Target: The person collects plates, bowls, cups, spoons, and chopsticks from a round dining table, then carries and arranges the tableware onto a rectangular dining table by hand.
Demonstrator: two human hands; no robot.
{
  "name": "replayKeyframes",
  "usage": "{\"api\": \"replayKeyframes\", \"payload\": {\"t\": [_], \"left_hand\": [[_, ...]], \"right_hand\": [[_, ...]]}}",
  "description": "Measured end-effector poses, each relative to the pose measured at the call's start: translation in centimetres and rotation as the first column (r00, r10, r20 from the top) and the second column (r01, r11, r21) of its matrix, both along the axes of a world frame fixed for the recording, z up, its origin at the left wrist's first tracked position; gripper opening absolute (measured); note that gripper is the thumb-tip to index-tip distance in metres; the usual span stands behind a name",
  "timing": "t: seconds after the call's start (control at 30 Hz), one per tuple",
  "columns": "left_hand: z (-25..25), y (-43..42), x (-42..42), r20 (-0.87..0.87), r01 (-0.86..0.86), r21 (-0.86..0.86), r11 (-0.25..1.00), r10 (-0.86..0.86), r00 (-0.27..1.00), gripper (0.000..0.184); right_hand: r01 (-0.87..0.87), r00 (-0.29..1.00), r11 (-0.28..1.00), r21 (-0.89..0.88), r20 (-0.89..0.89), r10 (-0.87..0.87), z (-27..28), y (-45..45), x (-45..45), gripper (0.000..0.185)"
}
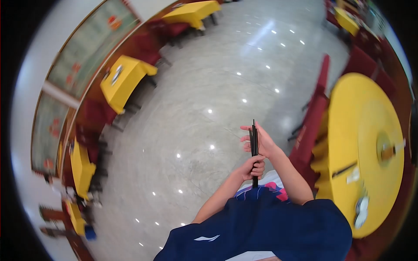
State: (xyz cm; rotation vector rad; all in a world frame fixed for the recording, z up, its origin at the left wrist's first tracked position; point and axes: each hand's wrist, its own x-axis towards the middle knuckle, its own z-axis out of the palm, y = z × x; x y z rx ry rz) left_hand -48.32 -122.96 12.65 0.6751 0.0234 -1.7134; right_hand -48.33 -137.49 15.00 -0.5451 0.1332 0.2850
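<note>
A bundle of thin black chopsticks stands upright in front of my body, with the tips at uneven heights. My left hand is closed round the lower part of the bundle. Higher up, my right hand is beside and partly behind the sticks. Its fingers are stretched out and apart, and the bundle crosses in front of the palm. Whether the right fingers press on any stick is too small to tell.
On my right are a round yellow-clothed table with tableware and another dark stick-like item, and a red-covered chair. Yellow-clothed tables and red chairs line the left wall. Shiny grey floor lies between.
</note>
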Motion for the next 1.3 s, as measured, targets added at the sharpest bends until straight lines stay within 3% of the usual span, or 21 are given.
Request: {"api": "replayKeyframes", "payload": {"t": [0.07,0.1,0.2,0.27,0.3,0.37,0.4,0.5,0.6,0.7,0.73,0.8,0.83,0.9,0.93,1.0,1.07,1.13,1.2,1.23,1.3], "left_hand": [[0.3,4.0,4.1,-0.025,-0.065,-0.098,0.993,0.063,0.998,0.048],[-0.8,4.3,4.3,0.005,-0.088,-0.132,0.987,0.09,0.996,0.047],[-3.9,7.3,7.1,-0.029,-0.176,-0.258,0.95,0.175,0.984,0.044],[-2.7,11.6,10.7,-0.033,-0.292,-0.164,0.942,0.29,0.956,0.042],[-2.6,13.3,12.3,-0.037,-0.342,-0.174,0.924,0.341,0.939,0.042],[-2.4,15.9,15.8,0.088,-0.351,-0.016,0.936,0.351,0.932,0.038],[-2.4,17.6,17.4,0.107,-0.502,0.06,0.863,0.495,0.862,0.032],[-2.2,23.1,25.3,0.102,-0.713,0.077,0.697,0.706,0.701,0.04],[1.1,26.1,30.5,0.102,-0.799,0.09,0.594,0.793,0.601,0.046],[1.3,28.5,34.8,0.036,-0.931,0.302,0.208,0.973,0.229,0.039],[-0.5,30.3,37.1,0.037,-0.929,0.31,0.202,0.974,0.224,0.039],[-6.6,33.0,39.7,-0.357,-0.949,0.312,0.05,0.931,-0.068,0.031],[-5.7,34.0,41.9,-0.361,-0.95,0.309,0.051,0.93,-0.068,0.031],[-3.9,36.2,46.4,-0.13,-0.847,0.531,-0.021,0.986,-0.106,0.03],[-4.3,37.7,48.8,-0.138,-0.848,0.529,-0.02,0.984,-0.109,0.03],[-4.8,40.9,53.9,0.034,-0.818,0.562,-0.125,0.991,-0.128,0.033],[-4.8,43.7,60.0,0.081,-0.774,0.613,-0.159,0.987,-0.139,0.036],[-5.4,47.7,65.8,0.261,-0.856,0.485,-0.178,0.964,-0.052,0.034],[-6.7,52.3,70.8,0.28,-0.934,0.34,-0.109,0.96,-0.01,0.031],[-5.2,53.0,73.9,0.269,-0.931,0.348,-0.107,0.963,-0.01,0.031],[-0.8,54.5,80.8,0.54,-0.914,0.315,-0.254,0.84,-0.047,0.03]], "right_hand": [[-0.14,0.99,0.964,0.225,0.047,0.133,0.6,3.0,6.4,0.055],[-0.055,0.991,0.998,0.027,-0.117,0.057,2.8,4.3,6.8,0.052],[-0.181,0.964,0.983,0.043,-0.189,0.186,0.4,6.9,11.9,0.047],[-0.22,0.95,0.975,0.019,-0.223,0.219,1.1,10.2,18.2,0.038],[-0.18,0.959,0.984,-0.015,-0.227,0.172,1.0,10.8,21.3,0.035],[-0.087,0.964,0.992,-0.089,-0.257,0.061,2.2,12.5,27.6,0.026],[-0.115,0.963,0.989,-0.097,-0.256,0.087,2.3,13.3,30.5,0.026],[0.031,0.98,0.999,0.029,-0.198,-0.024,2.3,16.3,39.1,0.026],[-0.051,0.983,0.996,0.073,-0.17,0.063,3.4,21.0,46.3,0.027],[-0.18,0.963,0.98,0.088,-0.187,0.193,3.0,27.2,53.5,0.033],[-0.25,0.941,0.967,0.05,-0.223,0.255,3.6,29.6,56.9,0.035],[-0.331,0.919,0.943,-0.027,-0.237,0.316,2.6,33.7,59.9,0.031],[-0.351,0.918,0.936,-0.027,-0.205,0.338,2.8,35.7,61.4,0.029],[-0.373,0.916,0.927,-0.039,-0.175,0.361,3.4,39.4,65.3,0.028],[-0.374,0.919,0.924,-0.08,-0.165,0.358,3.5,41.2,67.4,0.028],[-0.378,0.921,0.917,-0.129,-0.152,0.359,3.0,44.4,71.8,0.028],[-0.233,0.928,0.865,-0.444,0.164,0.334,2.4,47.4,76.5,0.031],[-0.18,0.928,0.831,-0.526,0.19,0.321,3.1,49.9,82.2,0.038],[0.054,0.915,0.693,-0.719,0.313,0.253,3.8,50.9,88.1,0.044],[0.047,0.917,0.685,-0.727,0.303,0.259,4.0,51.1,91.0,0.044],[0.213,0.884,0.475,-0.854,0.375,0.278,4.4,51.6,96.8,0.048]]}}
